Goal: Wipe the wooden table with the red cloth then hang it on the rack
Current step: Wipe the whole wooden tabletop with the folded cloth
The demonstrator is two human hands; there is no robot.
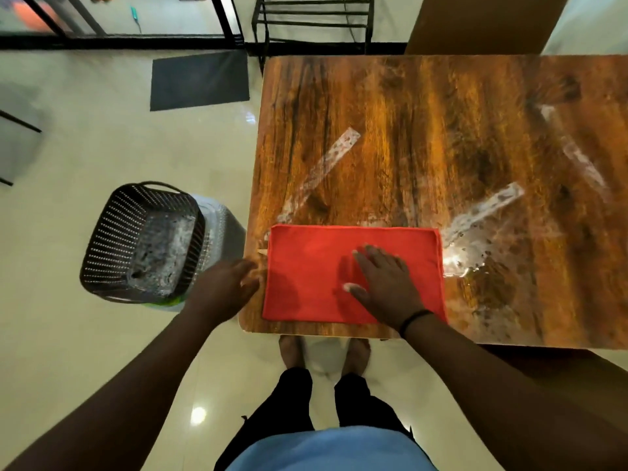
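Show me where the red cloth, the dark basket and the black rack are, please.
red cloth (306, 266): head view, bare left part of the cloth.
dark basket (112, 239): head view, its perforated left wall.
black rack (314, 13): head view, a crossbar at the top.

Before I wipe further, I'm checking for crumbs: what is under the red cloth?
The flat rectangular red cloth lies on the wooden table, right hand pressing it. Anything beneath it is covered.

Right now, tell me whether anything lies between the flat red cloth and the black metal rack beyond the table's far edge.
Nothing visible does. The red cloth lies flat under the right hand near the wooden table's near edge; only bare tabletop stretches toward the black metal rack.
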